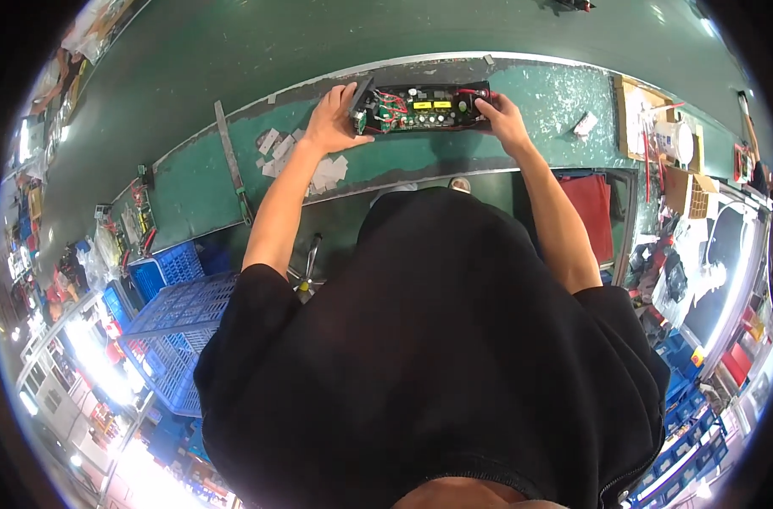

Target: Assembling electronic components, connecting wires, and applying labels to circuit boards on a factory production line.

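Between my hands, over the green workbench, lies a long black electronic device housing (392, 130) whose open side faces up. Inside it a circuit board (441, 118) shows two yellow components, with red and white wires bunched at its left end. A black end panel (362, 95) stands tilted at that left end. My left hand (329, 120) is closed round this panel, thumb stretched along the near side. At the right end, my right hand (503, 120) grips the housing with thumb and fingers, close to a red wire.
Grey-white flat pieces (325, 173) lie scattered on the green bench (191, 193) left of the device. A long metal ruler-like strip (228, 148) rests further left. A small pale piece (585, 125) and a cardboard box (690, 192) are to the right. Blue plastic crates (178, 318) stand at lower left.
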